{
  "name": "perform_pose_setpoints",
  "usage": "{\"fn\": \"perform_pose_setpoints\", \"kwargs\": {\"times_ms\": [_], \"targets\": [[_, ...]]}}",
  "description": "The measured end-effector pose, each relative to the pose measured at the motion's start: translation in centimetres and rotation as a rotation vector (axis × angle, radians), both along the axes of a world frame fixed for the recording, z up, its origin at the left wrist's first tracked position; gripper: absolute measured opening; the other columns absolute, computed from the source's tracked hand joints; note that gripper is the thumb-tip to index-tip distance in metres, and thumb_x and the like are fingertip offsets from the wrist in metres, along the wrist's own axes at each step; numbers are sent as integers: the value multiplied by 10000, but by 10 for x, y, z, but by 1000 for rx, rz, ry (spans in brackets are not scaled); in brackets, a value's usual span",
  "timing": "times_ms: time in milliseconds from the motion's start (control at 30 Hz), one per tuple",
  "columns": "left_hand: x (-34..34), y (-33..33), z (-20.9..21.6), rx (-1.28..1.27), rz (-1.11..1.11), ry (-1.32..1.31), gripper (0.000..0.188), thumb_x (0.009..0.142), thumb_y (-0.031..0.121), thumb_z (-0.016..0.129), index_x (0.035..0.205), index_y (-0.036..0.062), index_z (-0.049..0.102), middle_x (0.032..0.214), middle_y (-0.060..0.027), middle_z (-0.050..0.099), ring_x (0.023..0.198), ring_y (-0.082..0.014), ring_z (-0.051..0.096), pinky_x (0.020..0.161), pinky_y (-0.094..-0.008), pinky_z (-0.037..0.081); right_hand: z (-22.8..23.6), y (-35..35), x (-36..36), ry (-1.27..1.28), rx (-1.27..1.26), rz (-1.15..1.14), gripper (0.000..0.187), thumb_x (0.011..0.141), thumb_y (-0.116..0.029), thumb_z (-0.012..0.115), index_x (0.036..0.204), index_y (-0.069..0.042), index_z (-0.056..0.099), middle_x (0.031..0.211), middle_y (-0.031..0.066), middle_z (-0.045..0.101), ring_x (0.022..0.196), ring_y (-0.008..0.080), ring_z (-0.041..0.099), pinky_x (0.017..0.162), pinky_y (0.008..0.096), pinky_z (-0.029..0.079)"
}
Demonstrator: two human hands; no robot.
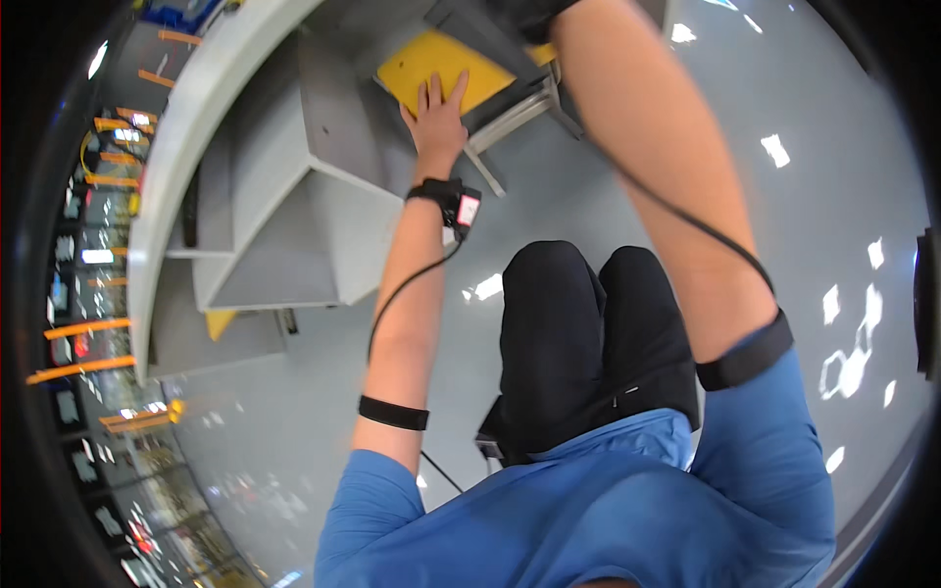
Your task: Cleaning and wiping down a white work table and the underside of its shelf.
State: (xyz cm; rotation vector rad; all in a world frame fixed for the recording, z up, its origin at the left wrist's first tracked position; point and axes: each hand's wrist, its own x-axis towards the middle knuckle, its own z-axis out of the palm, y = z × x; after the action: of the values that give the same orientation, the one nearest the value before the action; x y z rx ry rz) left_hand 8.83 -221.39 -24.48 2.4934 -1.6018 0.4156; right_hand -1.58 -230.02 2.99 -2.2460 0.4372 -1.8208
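Head view: glossy grey floor point(814, 216) opens out on the right; on the left, the bench's pale edge point(152, 235) and angular, smooth grey cabinet point(363, 235) hem in that side. At the far middle, the left hand point(439, 127) rests fingers-spread, grip released, on a flat yellow panel point(441, 57), near metal bars point(512, 122); the right hand is out of view, its grip untellable

White reflections point(775, 150) dot the glossy grey floor point(814, 216)
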Motion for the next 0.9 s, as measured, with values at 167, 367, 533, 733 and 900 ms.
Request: {"fn": "perform_pose_setpoints", "kwargs": {"times_ms": [167, 367, 533, 733, 900], "targets": [[-35, 22, 2, 191, 74, 133, 907, 765, 20, 630, 1487, 375, 212, 1547, -152, 193, 1428, -349, 185, 1089, -675, 97, 4, -12, -21, 199, 131, 28, 395, 683, -400, 697, 922, -85, 689, 898, 185, 671, 885, 369, 645, 790, 445, 520], [-67, 58, 3, 117, 67, 128, 890, 777, 8, 583, 1494, 366, 197, 1547, -172, 187, 1430, -359, 183, 1088, -682, 100, 3, -7, -22, 58, -46, 81, 389, 668, -372, 727, 915, -76, 680, 882, 167, 653, 874, 367, 633, 769, 441, 517], [-111, 88, 11, 165, 89, 151, 921, 754, -3, 590, 1496, 372, 193, 1540, -181, 184, 1421, -371, 190, 1079, -681, 155, 9, -15, -34, 13, -139, 185, 340, 660, -299, 752, 901, -74, 669, 881, 157, 640, 914, 354, 618, 797, 419, 508], [-121, 129, 20, 176, 17, 149, 913, 747, 57, 636, 1491, 367, 207, 1531, -173, 204, 1411, -376, 206, 1083, -678, 148, -20, -11, -47, -127, -289, 203, 413, 663, -254, 756, 1024, -74, 672, 1100, 212, 633, 1019, 344, 609, 886, 406, 483], [-110, 135, 32, 146, -59, 354, 680, 789, 342, 659, 1414, 309, 395, 1503, -164, 261, 1398, -366, 234, 1078, -664, 150, -110, 12, -73, 17, -342, -32, 525, 505, -206, 769, 1011, -167, 635, 1078, 24, 581, 1023, 247, 522, 878, 416, 371]]}}
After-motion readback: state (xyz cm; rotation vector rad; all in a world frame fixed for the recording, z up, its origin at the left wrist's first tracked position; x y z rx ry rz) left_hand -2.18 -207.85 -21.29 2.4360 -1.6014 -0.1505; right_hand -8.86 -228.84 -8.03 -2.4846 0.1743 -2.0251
